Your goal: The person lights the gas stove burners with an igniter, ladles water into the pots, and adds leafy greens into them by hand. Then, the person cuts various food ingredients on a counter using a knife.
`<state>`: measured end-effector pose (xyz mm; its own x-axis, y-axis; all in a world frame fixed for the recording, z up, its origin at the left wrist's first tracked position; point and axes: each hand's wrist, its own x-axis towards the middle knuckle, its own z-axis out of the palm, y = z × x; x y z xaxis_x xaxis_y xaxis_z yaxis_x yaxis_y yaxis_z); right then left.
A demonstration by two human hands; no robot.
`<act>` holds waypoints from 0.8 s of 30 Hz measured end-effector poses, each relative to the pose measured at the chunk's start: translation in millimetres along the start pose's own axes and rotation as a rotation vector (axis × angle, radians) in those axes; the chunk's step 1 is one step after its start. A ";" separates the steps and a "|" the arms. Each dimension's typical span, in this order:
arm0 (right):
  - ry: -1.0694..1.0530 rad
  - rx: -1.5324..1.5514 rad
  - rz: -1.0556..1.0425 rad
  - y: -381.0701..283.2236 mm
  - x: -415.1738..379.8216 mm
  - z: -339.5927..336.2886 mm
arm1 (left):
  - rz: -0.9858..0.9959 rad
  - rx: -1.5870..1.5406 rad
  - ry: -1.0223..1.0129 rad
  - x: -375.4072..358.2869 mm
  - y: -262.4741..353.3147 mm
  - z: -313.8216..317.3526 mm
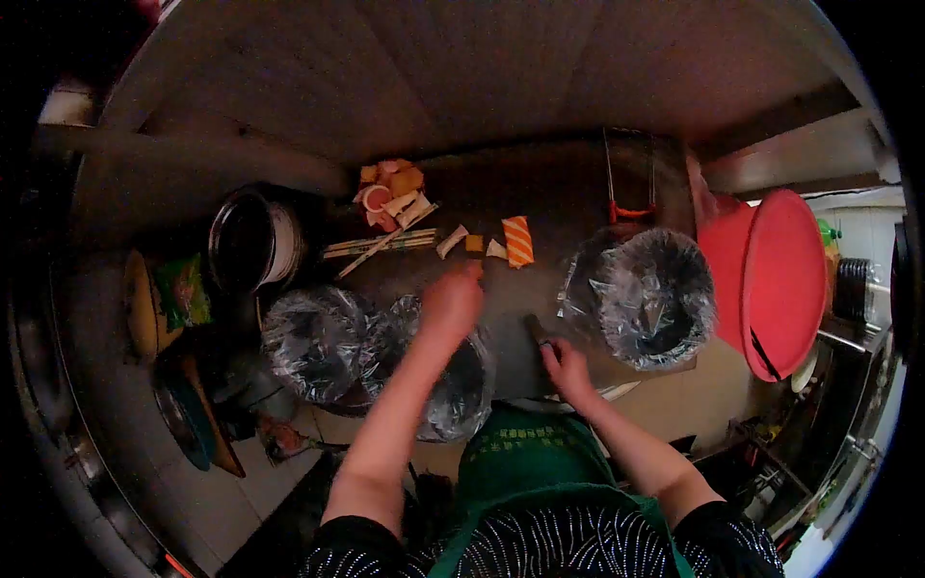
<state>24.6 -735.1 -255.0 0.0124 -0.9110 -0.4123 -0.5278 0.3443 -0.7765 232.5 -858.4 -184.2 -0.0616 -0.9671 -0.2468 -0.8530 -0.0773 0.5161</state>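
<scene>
My left hand [453,301] reaches over the dark worktop with its fingers curled together. Its fingertips are beside an orange-brown square packet [474,244]; whatever they pinch, if anything, is too small to name. Close by lie a striped orange-and-white packet [518,242], a small pale packet [496,249] and a pale stick-shaped packet [452,241]. Near the front edge, my right hand [567,371] is closed round a short dark tool [537,328], perhaps a knife, pointing away from me. Its exact kind does not show clearly.
Plastic-lined bowls stand at right [657,299] and left [318,342]. Behind are chopsticks [381,246] and a heap of packets [395,190]. A dark pot [241,241] is at left, a large red basin [785,284] at right.
</scene>
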 end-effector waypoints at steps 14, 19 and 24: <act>-0.308 -0.384 -0.277 25.3 -48.8 -80.0 | -0.074 0.152 0.224 37.6 69.6 52.4; -0.414 -0.541 -0.090 14.5 -22.7 -135.8 | -0.191 0.359 0.168 58.6 52.0 84.4; -0.528 -0.585 -0.235 33.0 -3.0 -143.3 | -0.236 0.139 0.223 46.5 55.7 66.2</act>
<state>-114.5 -753.6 -211.1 0.4986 -0.6671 -0.5535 -0.8173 -0.1491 -0.5566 147.8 -891.6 -221.3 0.2473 -0.9568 -0.1531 -0.8935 -0.2863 0.3460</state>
